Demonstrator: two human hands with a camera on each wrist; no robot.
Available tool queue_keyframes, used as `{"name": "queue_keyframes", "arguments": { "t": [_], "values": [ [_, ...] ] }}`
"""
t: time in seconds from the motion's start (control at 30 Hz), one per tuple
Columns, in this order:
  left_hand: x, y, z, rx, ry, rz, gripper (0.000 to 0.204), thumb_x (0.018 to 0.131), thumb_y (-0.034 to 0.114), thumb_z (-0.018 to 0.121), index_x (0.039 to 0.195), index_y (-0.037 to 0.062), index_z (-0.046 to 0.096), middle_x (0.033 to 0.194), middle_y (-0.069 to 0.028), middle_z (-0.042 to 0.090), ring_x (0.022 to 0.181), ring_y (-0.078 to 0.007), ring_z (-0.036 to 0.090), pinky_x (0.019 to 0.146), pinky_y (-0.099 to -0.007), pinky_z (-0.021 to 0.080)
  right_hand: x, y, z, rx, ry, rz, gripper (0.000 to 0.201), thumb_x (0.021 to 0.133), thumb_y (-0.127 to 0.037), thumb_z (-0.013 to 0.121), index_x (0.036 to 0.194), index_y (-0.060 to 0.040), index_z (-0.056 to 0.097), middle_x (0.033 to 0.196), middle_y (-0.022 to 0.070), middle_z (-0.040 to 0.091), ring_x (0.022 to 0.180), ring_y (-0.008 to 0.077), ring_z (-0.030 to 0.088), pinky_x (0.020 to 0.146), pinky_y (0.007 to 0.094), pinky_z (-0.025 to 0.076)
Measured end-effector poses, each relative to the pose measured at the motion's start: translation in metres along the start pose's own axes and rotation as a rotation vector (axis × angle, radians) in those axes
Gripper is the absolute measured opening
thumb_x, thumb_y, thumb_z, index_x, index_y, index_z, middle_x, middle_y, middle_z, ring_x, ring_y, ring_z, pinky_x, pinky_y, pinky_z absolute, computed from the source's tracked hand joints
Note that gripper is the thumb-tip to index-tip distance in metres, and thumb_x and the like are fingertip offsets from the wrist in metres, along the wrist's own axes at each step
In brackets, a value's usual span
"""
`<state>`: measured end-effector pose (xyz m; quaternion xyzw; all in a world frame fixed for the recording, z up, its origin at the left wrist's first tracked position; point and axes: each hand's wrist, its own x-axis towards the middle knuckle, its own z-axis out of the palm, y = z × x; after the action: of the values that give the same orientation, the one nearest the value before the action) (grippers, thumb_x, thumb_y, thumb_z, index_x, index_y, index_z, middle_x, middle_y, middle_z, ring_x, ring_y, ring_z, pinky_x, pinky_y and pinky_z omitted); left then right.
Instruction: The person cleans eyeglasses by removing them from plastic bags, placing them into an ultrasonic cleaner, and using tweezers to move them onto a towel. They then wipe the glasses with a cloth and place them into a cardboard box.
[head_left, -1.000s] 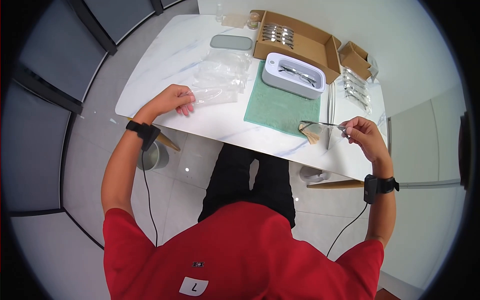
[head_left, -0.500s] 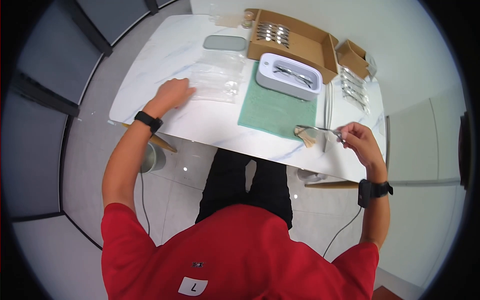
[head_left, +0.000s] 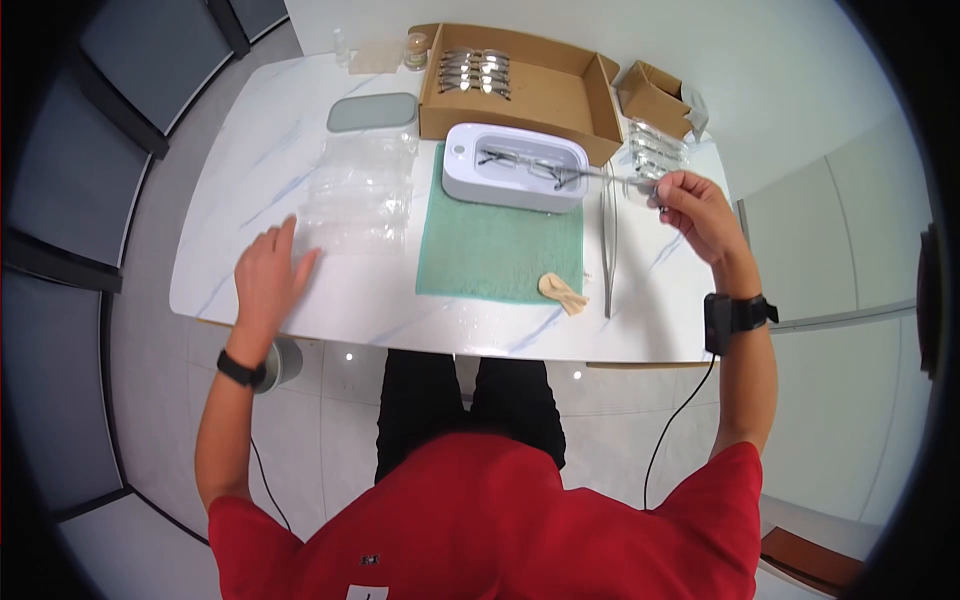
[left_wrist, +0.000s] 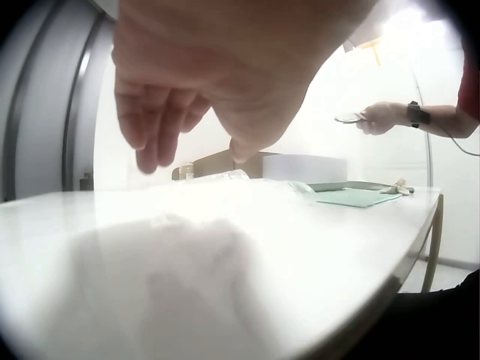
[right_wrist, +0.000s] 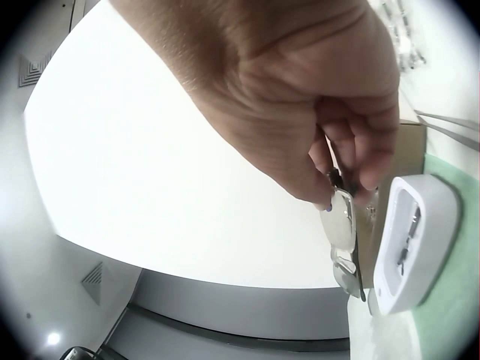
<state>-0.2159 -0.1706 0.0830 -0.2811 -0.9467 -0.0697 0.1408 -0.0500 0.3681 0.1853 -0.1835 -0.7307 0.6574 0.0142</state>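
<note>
My right hand (head_left: 700, 215) pinches a pair of thin-framed glasses (right_wrist: 341, 221) by one end, held in the air right of the white ultrasonic cleaner (head_left: 512, 192). Another pair of glasses (head_left: 522, 165) lies in the cleaner's basin. Over the table's left part, my left hand (head_left: 268, 275) has its fingers extended and holds nothing; the left wrist view shows it above the white surface. Clear plastic bags (head_left: 358, 190) lie just beyond it to the right.
A cardboard box (head_left: 560, 92) holds several glasses (head_left: 475, 72). A green cloth (head_left: 490, 250) lies under the cleaner, a beige cloth (head_left: 563, 293) at its corner, tweezers (head_left: 609, 250) beside it. Bagged glasses (head_left: 655, 148), a small carton (head_left: 652, 98) and a grey tray (head_left: 372, 112) stand around.
My left hand has let go of the plastic bag and drawn back toward the near left. My right hand has raised the glasses from near the beige cloth to beside the cleaner. The head view has shifted.
</note>
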Motion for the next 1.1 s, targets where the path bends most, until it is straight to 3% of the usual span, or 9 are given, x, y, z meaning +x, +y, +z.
{"name": "queue_keyframes", "arguments": {
  "t": [0.1, 0.2, 0.33, 0.5, 0.57, 0.73, 0.83, 1.1],
  "values": [
    [-0.026, -0.007, 0.020, -0.181, 0.165, 0.152, 0.058, 0.086, 0.023, 0.080, 0.133, -0.0028, 0.058, 0.130, -0.0230, 0.062, 0.124, -0.0411, 0.058, 0.102, -0.0482, 0.048, 0.050, -0.023, -0.007, -0.095, 0.074, -0.035, 0.014, 0.097, -0.019, 0.073, 0.101, -0.0055, 0.071, 0.093, 0.0021, 0.071, 0.083, 0.0075, 0.064, 0.076, 0.0213, 0.053],
    [-0.041, 0.004, 0.031, -0.344, 0.143, 0.107, 0.057, 0.085, 0.017, 0.079, 0.134, -0.0029, 0.056, 0.140, -0.0251, 0.055, 0.136, -0.0479, 0.047, 0.114, -0.0536, 0.038, 0.113, -0.040, -0.015, -0.210, 0.101, -0.081, 0.014, 0.096, -0.018, 0.072, 0.099, -0.0039, 0.071, 0.090, 0.0015, 0.070, 0.081, 0.0068, 0.063, 0.074, 0.0211, 0.053],
    [-0.045, 0.008, 0.043, -0.366, 0.083, 0.030, 0.059, 0.087, 0.015, 0.076, 0.137, -0.0040, 0.053, 0.149, -0.0255, 0.047, 0.141, -0.0492, 0.041, 0.115, -0.0557, 0.036, 0.221, -0.025, -0.030, -0.336, 0.101, -0.121, 0.014, 0.094, -0.017, 0.073, 0.094, -0.0024, 0.072, 0.085, 0.0015, 0.069, 0.073, 0.0077, 0.062, 0.068, 0.0218, 0.053],
    [-0.045, 0.006, 0.046, -0.387, 0.069, -0.023, 0.051, 0.086, 0.011, 0.074, 0.131, -0.0037, 0.055, 0.148, -0.0241, 0.048, 0.143, -0.0491, 0.040, 0.115, -0.0570, 0.035, 0.308, -0.005, -0.017, -0.499, 0.118, -0.161, 0.014, 0.088, -0.014, 0.077, 0.090, -0.0009, 0.073, 0.078, 0.0037, 0.070, 0.068, 0.0093, 0.064, 0.064, 0.0239, 0.053],
    [-0.047, 0.005, 0.046, -0.372, 0.037, -0.030, 0.047, 0.085, 0.009, 0.072, 0.128, -0.0026, 0.056, 0.150, -0.0227, 0.048, 0.144, -0.0476, 0.038, 0.116, -0.0572, 0.034, 0.331, 0.006, -0.015, -0.545, 0.087, -0.174, 0.014, 0.086, -0.014, 0.077, 0.088, -0.0005, 0.074, 0.077, 0.0047, 0.071, 0.070, 0.0089, 0.065, 0.065, 0.0244, 0.054],
    [-0.045, 0.002, 0.046, -0.358, -0.001, -0.023, 0.036, 0.084, 0.011, 0.073, 0.116, -0.0010, 0.062, 0.147, -0.0230, 0.051, 0.143, -0.0496, 0.039, 0.115, -0.0577, 0.036, 0.339, -0.009, -0.021, -1.292, -0.097, -0.334, 0.018, 0.076, -0.014, 0.073, 0.091, -0.0076, 0.079, 0.085, 0.0135, 0.076, 0.083, 0.0316, 0.074, 0.079, 0.0434, 0.058],
    [-0.042, 0.003, 0.048, -0.362, -0.021, -0.020, 0.033, 0.083, 0.012, 0.074, 0.112, -0.0007, 0.064, 0.145, -0.0231, 0.052, 0.143, -0.0498, 0.039, 0.114, -0.0574, 0.036, 0.348, -0.010, -0.024, -1.440, -0.199, -0.377, 0.015, 0.078, -0.013, 0.070, 0.088, -0.0074, 0.079, 0.085, 0.0159, 0.075, 0.084, 0.0347, 0.073, 0.079, 0.0447, 0.058],
    [-0.044, 0.004, 0.048, -0.381, -0.047, -0.044, 0.031, 0.084, 0.012, 0.073, 0.110, -0.0012, 0.063, 0.145, -0.0236, 0.052, 0.143, -0.0500, 0.038, 0.114, -0.0581, 0.036, 0.381, -0.001, -0.014, -1.619, -0.031, -0.384, 0.014, 0.082, -0.010, 0.065, 0.087, -0.0051, 0.076, 0.088, 0.0203, 0.074, 0.088, 0.0411, 0.071, 0.077, 0.0486, 0.058]
  ]
}}
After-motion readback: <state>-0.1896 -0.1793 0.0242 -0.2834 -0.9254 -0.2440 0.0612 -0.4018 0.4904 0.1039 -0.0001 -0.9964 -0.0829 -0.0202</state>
